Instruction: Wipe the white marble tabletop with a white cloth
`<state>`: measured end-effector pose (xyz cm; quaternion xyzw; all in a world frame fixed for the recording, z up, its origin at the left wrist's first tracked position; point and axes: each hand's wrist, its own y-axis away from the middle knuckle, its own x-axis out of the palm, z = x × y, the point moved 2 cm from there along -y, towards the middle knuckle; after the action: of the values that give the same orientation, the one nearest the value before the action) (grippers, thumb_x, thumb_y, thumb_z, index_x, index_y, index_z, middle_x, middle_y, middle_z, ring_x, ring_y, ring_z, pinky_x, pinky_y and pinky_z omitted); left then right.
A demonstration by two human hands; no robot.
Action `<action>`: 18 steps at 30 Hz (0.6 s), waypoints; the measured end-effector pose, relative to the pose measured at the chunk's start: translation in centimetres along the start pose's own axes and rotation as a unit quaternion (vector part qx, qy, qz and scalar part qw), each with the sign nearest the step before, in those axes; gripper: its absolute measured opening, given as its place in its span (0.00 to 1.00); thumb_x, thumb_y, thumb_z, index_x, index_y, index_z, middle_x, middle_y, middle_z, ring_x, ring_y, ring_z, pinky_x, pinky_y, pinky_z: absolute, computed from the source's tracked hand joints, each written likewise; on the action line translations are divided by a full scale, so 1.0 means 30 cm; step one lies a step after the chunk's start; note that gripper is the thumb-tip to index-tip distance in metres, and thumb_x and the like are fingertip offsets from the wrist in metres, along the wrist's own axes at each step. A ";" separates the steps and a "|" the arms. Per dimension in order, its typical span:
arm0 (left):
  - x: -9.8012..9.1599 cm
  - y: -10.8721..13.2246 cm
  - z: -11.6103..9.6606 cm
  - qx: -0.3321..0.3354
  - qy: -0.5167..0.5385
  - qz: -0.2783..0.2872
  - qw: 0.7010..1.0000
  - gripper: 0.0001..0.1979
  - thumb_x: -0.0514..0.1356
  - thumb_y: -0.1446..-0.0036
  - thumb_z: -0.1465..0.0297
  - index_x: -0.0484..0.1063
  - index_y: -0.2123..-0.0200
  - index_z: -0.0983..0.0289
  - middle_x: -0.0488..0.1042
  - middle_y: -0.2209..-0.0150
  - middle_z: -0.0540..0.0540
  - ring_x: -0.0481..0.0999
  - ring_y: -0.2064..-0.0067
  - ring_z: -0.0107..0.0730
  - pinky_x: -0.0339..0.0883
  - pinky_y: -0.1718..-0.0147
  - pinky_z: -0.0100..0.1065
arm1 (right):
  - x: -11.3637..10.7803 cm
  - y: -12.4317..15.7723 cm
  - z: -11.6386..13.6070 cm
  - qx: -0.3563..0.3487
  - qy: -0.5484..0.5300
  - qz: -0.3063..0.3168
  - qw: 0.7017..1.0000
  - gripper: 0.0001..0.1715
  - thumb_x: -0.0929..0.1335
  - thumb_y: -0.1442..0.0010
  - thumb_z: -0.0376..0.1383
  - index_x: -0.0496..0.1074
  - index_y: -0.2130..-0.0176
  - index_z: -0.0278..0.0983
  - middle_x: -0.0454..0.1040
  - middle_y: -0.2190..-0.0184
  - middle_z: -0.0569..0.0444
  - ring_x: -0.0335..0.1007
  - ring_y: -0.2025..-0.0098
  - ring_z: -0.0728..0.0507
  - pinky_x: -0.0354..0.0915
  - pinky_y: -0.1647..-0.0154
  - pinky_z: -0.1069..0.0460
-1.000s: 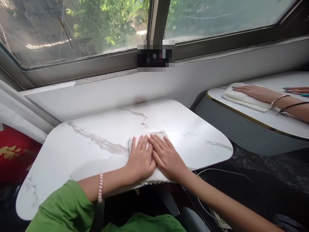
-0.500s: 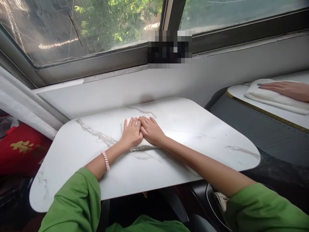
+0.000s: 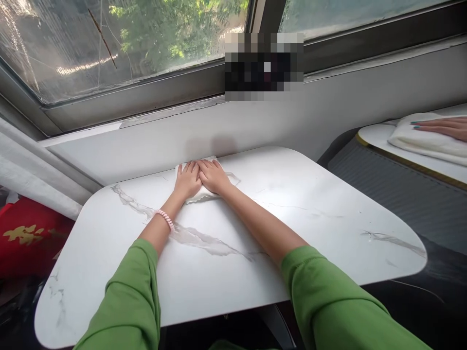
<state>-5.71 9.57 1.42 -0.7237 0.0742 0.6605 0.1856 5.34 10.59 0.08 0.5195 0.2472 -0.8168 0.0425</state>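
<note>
Both of my hands press down on a folded white cloth point(image 3: 203, 196), which lies near the far edge of a white marble-patterned table point(image 3: 226, 277). My left hand point(image 3: 187, 181) rests flat on the cloth's left part, fingers stretched forward; a pink-and-white coiled band circles that wrist. Beside it, touching, my right hand point(image 3: 213, 177) also lies flat with its fingers extended, partly over the left thumb side. The palms hide most of the cloth; its scalloped near edge shows below them.
A wall and a window frame point(image 3: 146, 95) stand behind the table. At right, another person's hand point(image 3: 443, 127) rests on a white cloth point(image 3: 423, 141) over a second tabletop. A red bag point(image 3: 32, 238) and a pale curtain point(image 3: 40, 170) are at left.
My hands and the cloth have slid forward and slightly left, closer to the table's far edge. My arms reach out farther. The view has shifted a little.
</note>
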 end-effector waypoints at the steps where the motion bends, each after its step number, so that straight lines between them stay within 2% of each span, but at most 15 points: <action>1: 0.001 -0.001 0.001 0.001 -0.001 -0.001 1.000 0.25 0.40 0.35 0.69 0.53 0.36 0.66 0.55 0.34 0.56 0.50 0.33 0.36 0.37 0.35 0.47 | -0.001 0.000 -0.001 0.004 0.000 0.002 1.000 0.29 0.51 0.37 0.32 0.59 0.40 0.28 0.63 0.40 0.42 0.56 0.38 0.39 0.45 0.37 0.40; 6: -0.001 0.013 -0.004 -0.002 0.003 -0.006 1.000 0.26 0.41 0.35 0.69 0.52 0.36 0.66 0.54 0.34 0.57 0.50 0.33 0.36 0.37 0.35 0.46 | -0.016 0.018 0.010 0.030 -0.001 0.026 0.999 0.31 0.52 0.36 0.33 0.53 0.37 0.24 0.57 0.36 0.41 0.50 0.35 0.41 0.42 0.35 0.42; 10: -0.005 0.053 -0.020 -0.004 0.002 0.001 1.000 0.26 0.42 0.36 0.69 0.53 0.36 0.67 0.53 0.34 0.58 0.50 0.33 0.38 0.37 0.35 0.48 | -0.037 0.062 0.036 0.035 0.000 0.034 0.999 0.30 0.52 0.36 0.32 0.56 0.38 0.25 0.59 0.37 0.43 0.49 0.35 0.43 0.41 0.34 0.44; 14: -0.015 0.139 -0.050 0.013 0.000 0.005 1.000 0.26 0.42 0.36 0.69 0.53 0.36 0.68 0.53 0.34 0.58 0.49 0.33 0.39 0.37 0.35 0.49 | -0.060 0.153 0.083 0.041 0.001 0.035 0.999 0.30 0.53 0.36 0.33 0.57 0.38 0.25 0.58 0.36 0.43 0.48 0.34 0.42 0.40 0.34 0.44; 18: -0.031 0.269 -0.089 0.037 -0.002 0.002 0.999 0.26 0.42 0.36 0.69 0.54 0.37 0.68 0.54 0.34 0.59 0.50 0.33 0.40 0.38 0.35 0.50 | -0.089 0.279 0.146 0.047 -0.008 0.033 0.998 0.30 0.53 0.36 0.34 0.58 0.38 0.26 0.57 0.36 0.43 0.47 0.33 0.42 0.39 0.33 0.44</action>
<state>-6.19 1.05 1.12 -0.7149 0.0992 0.6592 0.2109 5.65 0.82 0.89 0.5221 0.1910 -0.8299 0.0465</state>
